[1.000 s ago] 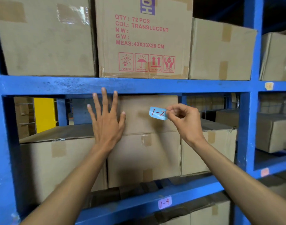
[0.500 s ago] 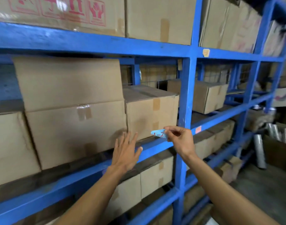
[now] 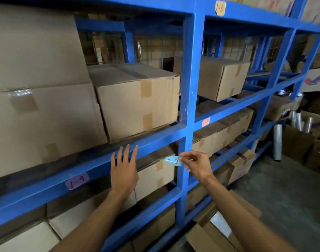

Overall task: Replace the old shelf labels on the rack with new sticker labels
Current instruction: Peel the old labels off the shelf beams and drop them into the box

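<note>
Starting at the left, a purple label (image 3: 77,180) marked "1-4" in red is stuck on the front of a blue rack (image 3: 188,73) beam, below big taped cardboard boxes (image 3: 137,99). Next along, the left hand (image 3: 123,171) is spread flat, its fingers straight and holding nothing, their tips reaching up at the beam's edge. Right of it, the right hand (image 3: 197,165) pinches a small light-blue sticker (image 3: 173,161) between thumb and fingertips, just in front of the rack's upright. That sticker is an oblong with rounded ends, slightly curled, its long axis roughly level and its free end pointing left; "1-2" is handwritten on it in red. Farther right, an orange label (image 3: 206,122) sits on the next beam, and a pale one marked "1-3" (image 3: 220,8) is higher up.
</note>
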### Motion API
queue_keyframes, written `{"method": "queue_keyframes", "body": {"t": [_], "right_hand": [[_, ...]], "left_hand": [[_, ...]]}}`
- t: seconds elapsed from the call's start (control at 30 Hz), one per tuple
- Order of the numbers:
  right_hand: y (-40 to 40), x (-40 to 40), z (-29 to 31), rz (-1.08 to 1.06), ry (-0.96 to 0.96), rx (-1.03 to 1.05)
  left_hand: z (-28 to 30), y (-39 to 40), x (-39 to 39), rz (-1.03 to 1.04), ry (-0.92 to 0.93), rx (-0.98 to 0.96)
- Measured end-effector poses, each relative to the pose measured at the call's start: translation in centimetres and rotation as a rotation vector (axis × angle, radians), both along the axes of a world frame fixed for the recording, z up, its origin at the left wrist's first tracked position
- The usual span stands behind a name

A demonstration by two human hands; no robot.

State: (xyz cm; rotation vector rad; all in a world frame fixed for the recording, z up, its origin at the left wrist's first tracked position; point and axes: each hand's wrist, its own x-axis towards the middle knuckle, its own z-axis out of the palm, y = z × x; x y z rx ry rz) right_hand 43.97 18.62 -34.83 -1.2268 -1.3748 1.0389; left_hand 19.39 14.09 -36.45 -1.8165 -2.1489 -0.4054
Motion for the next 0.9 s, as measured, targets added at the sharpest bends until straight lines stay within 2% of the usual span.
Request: {"method": "queue_keyframes", "body": {"t": [0.23, 0.33, 0.43, 0.57, 0.67, 0.9], "right_hand": [[1.5, 2.2, -2.7, -0.039, -0.012, -0.04], [2.4, 3.4, -3.8, -0.083, 0.031, -0.062], [3.3, 5.0, -5.7, -0.144, 0.013, -0.105], [4.7, 8.1, -9.3, -0.231, 0.001, -0.202], [5.3, 10.7, -12.0, -0.319, -0.001, -0.272], [7.2, 16.2, -18.0, -0.538, -0.034, -0.415]], "left_hand": [[-1.4, 1.3, 2.1, 0.092, -0.062, 0.083], [-2.8, 2.6, 4.2, -0.023, -0.073, 0.084], [-5.2, 4.3, 7.3, -0.213, -0.041, -0.008], [-9.4, 7.4, 11.2, -0.414, -0.115, -0.169], [-12.4, 9.7, 13.3, -0.527, -0.147, -0.323], [-18.9, 16.8, 17.2, -0.75, -0.212, -0.521]]}}
